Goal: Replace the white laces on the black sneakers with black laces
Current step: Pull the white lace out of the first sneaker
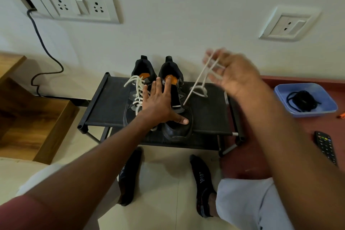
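Note:
Two black sneakers stand side by side on a low black rack. The left sneaker still carries its white lace. My left hand lies flat with spread fingers on top of the right sneaker, pressing it down. My right hand, blurred, is raised to the right of the shoes and holds a white lace that runs from the right sneaker up around its fingers. Black laces lie coiled in a blue tray at the right.
The tray sits on a red-brown surface with a black remote control. A wooden cabinet stands at the left, a cable hangs down the wall from a socket panel. My two feet in black socks rest on the tiled floor.

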`<state>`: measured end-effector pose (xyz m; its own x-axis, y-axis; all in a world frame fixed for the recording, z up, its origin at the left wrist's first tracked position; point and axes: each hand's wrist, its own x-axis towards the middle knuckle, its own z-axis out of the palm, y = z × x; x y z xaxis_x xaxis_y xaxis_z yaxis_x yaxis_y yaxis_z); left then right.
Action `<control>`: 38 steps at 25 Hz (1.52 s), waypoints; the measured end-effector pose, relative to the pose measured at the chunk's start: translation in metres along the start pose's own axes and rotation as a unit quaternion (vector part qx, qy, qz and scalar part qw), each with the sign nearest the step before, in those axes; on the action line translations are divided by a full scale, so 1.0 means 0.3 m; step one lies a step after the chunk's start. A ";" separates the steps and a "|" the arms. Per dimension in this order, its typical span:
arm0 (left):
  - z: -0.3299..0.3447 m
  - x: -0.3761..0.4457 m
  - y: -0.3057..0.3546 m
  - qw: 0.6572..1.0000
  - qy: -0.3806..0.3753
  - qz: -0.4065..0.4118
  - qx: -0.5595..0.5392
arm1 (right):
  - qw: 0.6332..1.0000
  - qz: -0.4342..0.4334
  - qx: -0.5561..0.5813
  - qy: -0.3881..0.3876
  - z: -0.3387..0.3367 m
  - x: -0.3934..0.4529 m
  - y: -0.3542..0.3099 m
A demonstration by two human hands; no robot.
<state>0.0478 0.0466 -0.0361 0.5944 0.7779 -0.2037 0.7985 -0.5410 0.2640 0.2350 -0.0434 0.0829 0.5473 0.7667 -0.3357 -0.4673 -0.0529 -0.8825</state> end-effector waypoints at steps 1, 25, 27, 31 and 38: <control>0.000 -0.001 -0.003 1.000 0.000 0.001 -0.002 | 0.989 -0.054 0.133 -0.046 -0.008 -0.020 -0.075; -0.028 0.029 -0.066 0.998 -0.018 0.057 0.028 | 0.940 0.021 -0.339 0.018 0.041 0.031 0.112; -0.028 0.025 -0.070 0.998 -0.015 0.058 0.025 | 0.990 -0.023 -0.139 -0.008 0.013 0.008 -0.001; -0.033 0.022 -0.070 0.998 -0.022 0.060 0.023 | 0.985 -0.126 0.068 -0.101 0.036 -0.030 -0.067; -0.038 0.013 -0.061 0.998 -0.016 0.056 0.038 | 0.684 -0.075 -0.717 -0.112 0.047 0.033 0.289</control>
<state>0.0345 0.0632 -0.0309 0.6818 0.7016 -0.2071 0.7313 -0.6471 0.2154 0.1902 -0.0314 0.0077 0.3187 0.9030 -0.2882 0.8321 -0.4122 -0.3711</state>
